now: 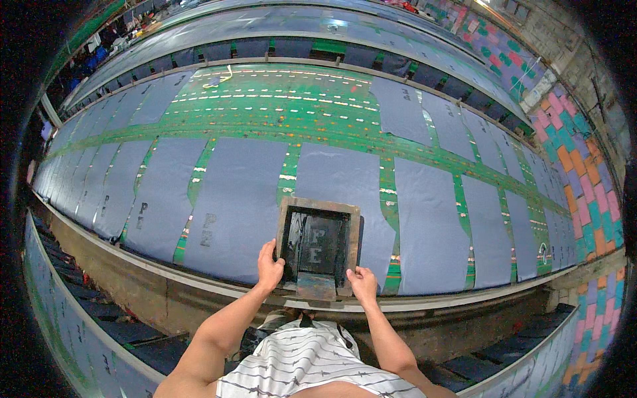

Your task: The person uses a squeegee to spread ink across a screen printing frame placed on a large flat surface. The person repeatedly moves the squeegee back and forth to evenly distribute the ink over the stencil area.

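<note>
A square screen-printing frame (354, 239) with a black-inked inner area lies over a grey-blue fabric panel (335, 172) near the table's front edge. A flat, stained blade-like piece (315, 285) sits inside its lower end, probably a squeegee. My left hand (269, 265) grips the frame's left side, fingers curled on it. My right hand (361, 282) holds the lower right side with bent fingers. Dark printed marks show on several panels to the left, such as one (239, 192) beside the frame.
The long green table (279, 106) carries rows of grey-blue panels, with a pale looped strip (219, 78) at its far edge. More long tables (292, 26) stand behind it. A multicoloured brick-patterned wall (577, 186) runs along the right. A railing-like rack (66, 305) is at lower left.
</note>
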A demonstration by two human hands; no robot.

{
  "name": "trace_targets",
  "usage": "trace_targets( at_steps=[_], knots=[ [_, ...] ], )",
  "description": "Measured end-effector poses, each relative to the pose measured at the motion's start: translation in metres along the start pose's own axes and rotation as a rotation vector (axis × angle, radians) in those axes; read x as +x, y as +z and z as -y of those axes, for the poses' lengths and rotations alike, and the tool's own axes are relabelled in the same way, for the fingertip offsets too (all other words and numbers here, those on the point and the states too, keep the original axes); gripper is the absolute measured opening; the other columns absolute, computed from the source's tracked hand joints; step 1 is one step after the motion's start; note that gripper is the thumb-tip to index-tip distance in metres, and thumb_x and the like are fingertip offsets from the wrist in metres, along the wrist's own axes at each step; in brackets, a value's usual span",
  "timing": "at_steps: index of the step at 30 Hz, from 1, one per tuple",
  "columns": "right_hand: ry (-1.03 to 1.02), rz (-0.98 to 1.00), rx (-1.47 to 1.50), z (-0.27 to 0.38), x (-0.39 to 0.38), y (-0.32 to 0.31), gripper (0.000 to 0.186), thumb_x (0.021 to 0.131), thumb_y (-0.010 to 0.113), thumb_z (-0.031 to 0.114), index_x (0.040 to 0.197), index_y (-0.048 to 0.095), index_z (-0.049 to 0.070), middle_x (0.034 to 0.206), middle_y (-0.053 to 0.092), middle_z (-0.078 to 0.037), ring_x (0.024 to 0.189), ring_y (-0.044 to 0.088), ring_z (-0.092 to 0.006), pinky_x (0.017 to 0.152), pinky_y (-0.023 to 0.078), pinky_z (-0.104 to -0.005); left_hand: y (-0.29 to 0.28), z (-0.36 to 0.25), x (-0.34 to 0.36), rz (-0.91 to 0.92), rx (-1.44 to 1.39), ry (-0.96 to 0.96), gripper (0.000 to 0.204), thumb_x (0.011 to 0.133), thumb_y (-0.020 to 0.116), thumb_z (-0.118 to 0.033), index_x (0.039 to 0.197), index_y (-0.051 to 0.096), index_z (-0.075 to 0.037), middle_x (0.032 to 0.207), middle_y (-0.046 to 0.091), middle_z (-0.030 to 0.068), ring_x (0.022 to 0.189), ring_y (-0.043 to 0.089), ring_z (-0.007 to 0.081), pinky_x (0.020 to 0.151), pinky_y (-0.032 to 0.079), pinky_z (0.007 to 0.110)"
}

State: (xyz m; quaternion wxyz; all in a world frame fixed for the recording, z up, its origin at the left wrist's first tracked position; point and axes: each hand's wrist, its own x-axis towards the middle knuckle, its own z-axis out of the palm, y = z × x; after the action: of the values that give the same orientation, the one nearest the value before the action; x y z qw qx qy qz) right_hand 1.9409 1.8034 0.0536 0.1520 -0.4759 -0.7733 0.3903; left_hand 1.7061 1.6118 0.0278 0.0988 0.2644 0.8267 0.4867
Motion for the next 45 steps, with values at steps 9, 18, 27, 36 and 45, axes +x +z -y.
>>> trace_targets(
  at_steps=[9,18,27,36,45],
  knots=[
    [0.012,0.016,0.032,0.003,-0.001,0.002,0.05,0.084,0.075,0.038,0.11,0.071,-0.004,0.096,0.069,-0.018,0.089,0.07,-0.0318,0.08,0.054,-0.0406,-0.006,-0.006,0.003,0.016,-0.027,-0.03,0.067,0.071,0.061,0.004,0.137,0.051,0.006,0.134,0.054,0.0231,0.128,0.05,0.0394,0.112,0.039,0.042],
    [0.021,0.012,0.003,-0.002,0.002,0.007,0.049,0.084,0.075,0.039,0.109,0.072,-0.003,0.093,0.069,-0.018,0.085,0.068,-0.0344,0.079,0.053,-0.0432,-0.006,-0.002,0.003,0.035,-0.024,-0.052,0.065,0.072,0.061,0.001,0.136,0.051,0.006,0.135,0.054,0.0226,0.128,0.05,0.0399,0.111,0.039,0.042],
    [-0.048,-0.009,-0.028,-0.006,0.003,0.008,0.044,0.084,0.074,0.04,0.103,0.072,0.001,0.086,0.066,-0.018,0.081,0.066,-0.035,0.074,0.051,-0.0435,-0.004,-0.003,0.004,0.025,-0.008,-0.042,0.063,0.073,0.061,0.002,0.135,0.051,0.007,0.131,0.056,0.0233,0.125,0.052,0.0402,0.109,0.04,0.042],
    [-0.039,0.005,-0.021,0.001,0.0,0.004,0.045,0.085,0.074,0.041,0.105,0.072,0.001,0.087,0.066,-0.017,0.082,0.066,-0.0334,0.075,0.052,-0.0431,-0.005,-0.003,0.005,0.028,-0.011,-0.057,0.064,0.072,0.061,0.001,0.135,0.052,0.007,0.13,0.057,0.0246,0.125,0.053,0.0411,0.11,0.04,0.042],
    [0.0,0.086,-0.045,0.004,0.0,-0.003,0.054,0.089,0.071,0.044,0.114,0.07,-0.004,0.105,0.069,-0.02,0.095,0.07,-0.0328,0.084,0.055,-0.0412,-0.001,0.01,0.006,0.036,0.034,-0.063,0.065,0.073,0.062,-0.001,0.137,0.052,0.005,0.136,0.055,0.0253,0.128,0.052,0.0409,0.112,0.038,0.041]
  ],
)
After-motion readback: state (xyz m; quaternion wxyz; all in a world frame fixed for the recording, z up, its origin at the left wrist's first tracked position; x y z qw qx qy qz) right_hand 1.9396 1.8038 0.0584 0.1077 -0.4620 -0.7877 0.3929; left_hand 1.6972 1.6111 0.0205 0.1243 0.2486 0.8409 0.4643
